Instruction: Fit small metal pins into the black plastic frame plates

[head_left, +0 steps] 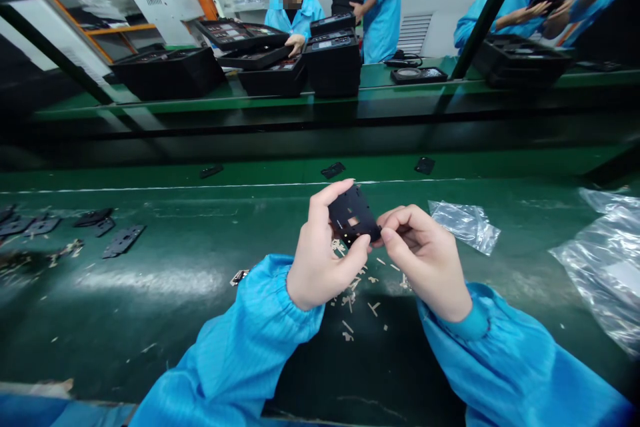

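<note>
My left hand (327, 250) grips a small black plastic plate (356, 208) by its edges, thumb at the lower edge and a finger at the top. The plate is tilted and has a small rectangular cutout and several little holes. At its lower right corner my right hand (423, 253) pinches with thumb and forefinger; what lies between those fingertips, if anything, is too small to make out. Beneath both hands, small pale scraps (350, 293) are scattered over the green work surface (190, 340).
Black plates (124, 241) lie at the left, and a few more (333, 169) along the back. Clear plastic bags (465, 223) are on the right. Stacked black trays (333, 63) stand on a shelf, with co-workers in blue behind. A green post (493, 10) rises at the right.
</note>
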Motion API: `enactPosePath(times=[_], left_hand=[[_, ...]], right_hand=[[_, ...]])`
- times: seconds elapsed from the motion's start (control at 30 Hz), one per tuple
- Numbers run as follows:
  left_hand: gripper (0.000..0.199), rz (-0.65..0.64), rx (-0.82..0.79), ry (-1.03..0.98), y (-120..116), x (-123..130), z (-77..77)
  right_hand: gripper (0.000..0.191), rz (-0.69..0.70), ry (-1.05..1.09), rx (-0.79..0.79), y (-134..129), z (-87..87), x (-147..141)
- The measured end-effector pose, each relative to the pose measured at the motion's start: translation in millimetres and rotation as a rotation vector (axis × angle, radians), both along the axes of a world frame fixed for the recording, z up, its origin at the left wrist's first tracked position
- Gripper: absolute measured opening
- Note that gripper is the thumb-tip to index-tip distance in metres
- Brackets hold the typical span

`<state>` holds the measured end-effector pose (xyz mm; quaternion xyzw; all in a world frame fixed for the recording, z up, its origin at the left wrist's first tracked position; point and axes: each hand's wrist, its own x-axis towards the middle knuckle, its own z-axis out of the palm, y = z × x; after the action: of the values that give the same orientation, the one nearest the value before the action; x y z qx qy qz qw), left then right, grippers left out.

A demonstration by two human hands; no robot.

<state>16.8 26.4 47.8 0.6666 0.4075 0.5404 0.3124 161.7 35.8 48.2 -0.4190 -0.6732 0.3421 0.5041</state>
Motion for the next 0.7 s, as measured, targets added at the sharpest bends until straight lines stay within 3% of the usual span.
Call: enactPosePath(times=[0.23,0.4,0.7], left_hand=[[0.061,-0.013,-0.019,-0.037,-1,0,0.9],[0.056,-0.089,-0.036,-0.094,0,-2,-0.2],[0.048,-0.245,0.189,-0.173,13,-6,-5.9]], right_hand=[[0.010,0.007,0.039,-0.039,0,0.0,-1],[0.010,0.036,0.073,-0.069,-2,1.9,-1],[0.012,0.095,0.074,0.001,-9,10.6,0]])
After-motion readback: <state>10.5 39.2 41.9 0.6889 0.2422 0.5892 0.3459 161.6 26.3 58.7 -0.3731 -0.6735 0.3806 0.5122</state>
